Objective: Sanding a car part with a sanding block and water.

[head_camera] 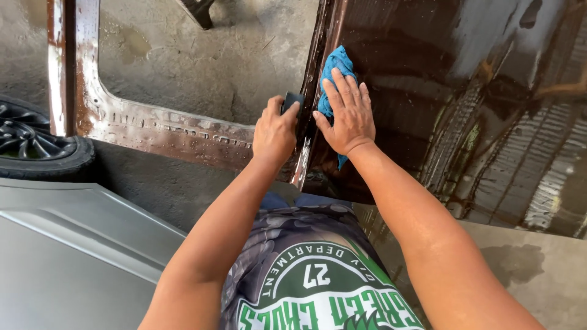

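Left hand (274,131): your fingers clamp a dark sanding block (291,101) on the panel edge | Right hand (345,113): flat, fingers spread, pressing blue rag (335,67) onto wet brown car panel (428,91) | Progress: panel wetted throughout; edge seemingly unfinished.

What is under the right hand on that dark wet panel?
A blue cloth lies under the right hand, pressed flat on the wet brown car panel. The cloth's middle and the panel beneath are covered.

The window opening (183,67) in the brown door frame (153,131) lies open above the left hand (274,131). A grey panel (67,244) and, seemingly, a tyre (43,153) crowd the left.
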